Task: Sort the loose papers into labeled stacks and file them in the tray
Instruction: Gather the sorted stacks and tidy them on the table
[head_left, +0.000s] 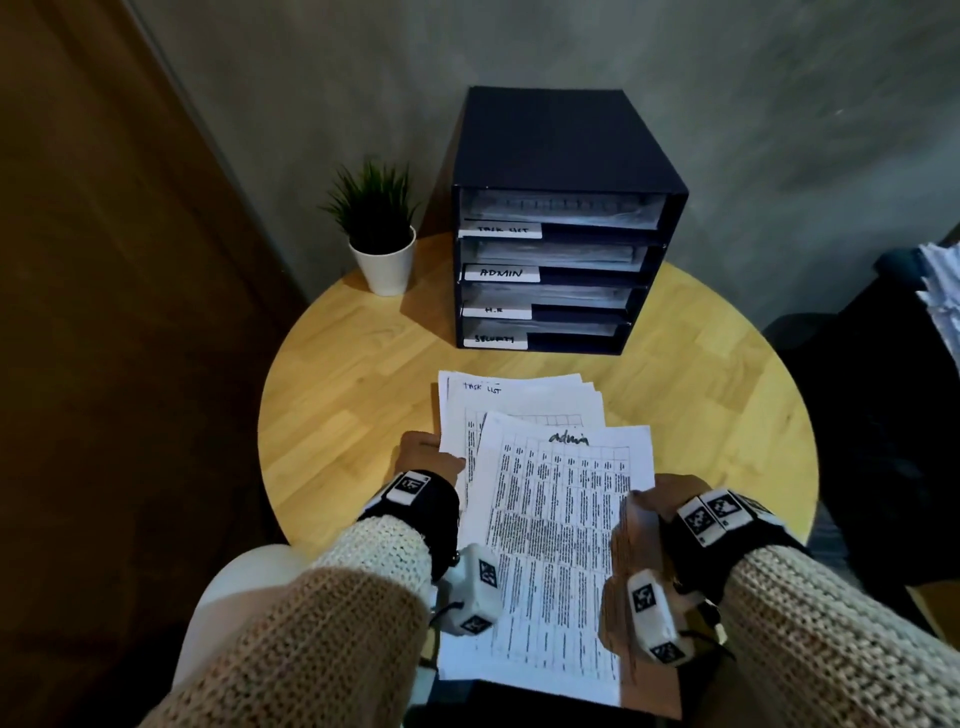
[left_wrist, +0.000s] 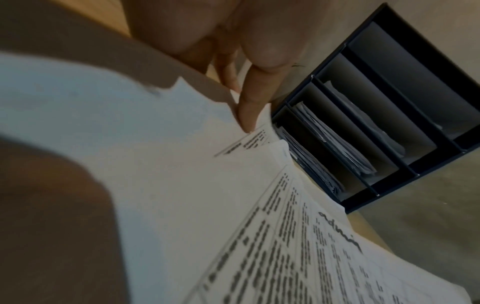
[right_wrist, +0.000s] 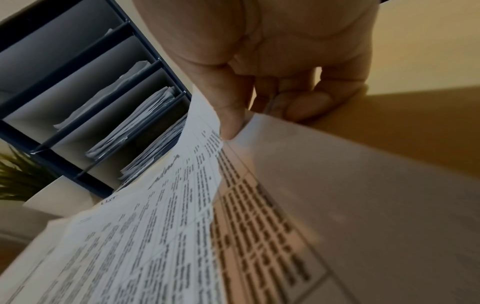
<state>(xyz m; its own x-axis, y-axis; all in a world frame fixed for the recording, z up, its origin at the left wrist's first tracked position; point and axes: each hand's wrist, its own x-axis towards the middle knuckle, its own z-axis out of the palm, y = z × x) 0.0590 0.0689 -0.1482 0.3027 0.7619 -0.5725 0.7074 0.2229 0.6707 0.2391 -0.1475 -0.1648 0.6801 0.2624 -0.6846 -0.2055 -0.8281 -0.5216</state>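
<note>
Our right hand (head_left: 647, 501) has its fingers (right_wrist: 228, 115) pinched on the right edge of the sheet marked admin (head_left: 558, 525), lifted off the pile. Our left hand (head_left: 426, 457) has its fingers (left_wrist: 249, 109) clamped on the left edge of the fanned papers (head_left: 514, 400), topped by a task list page, lying on the table (head_left: 353, 395). At twelve o'clock stands one file tray (head_left: 561, 156) with four labelled slots, each already holding papers. We judge sorting well underway; this handful remains unfiled. One plant (head_left: 382, 228) sits at eleven o'clock.
</note>
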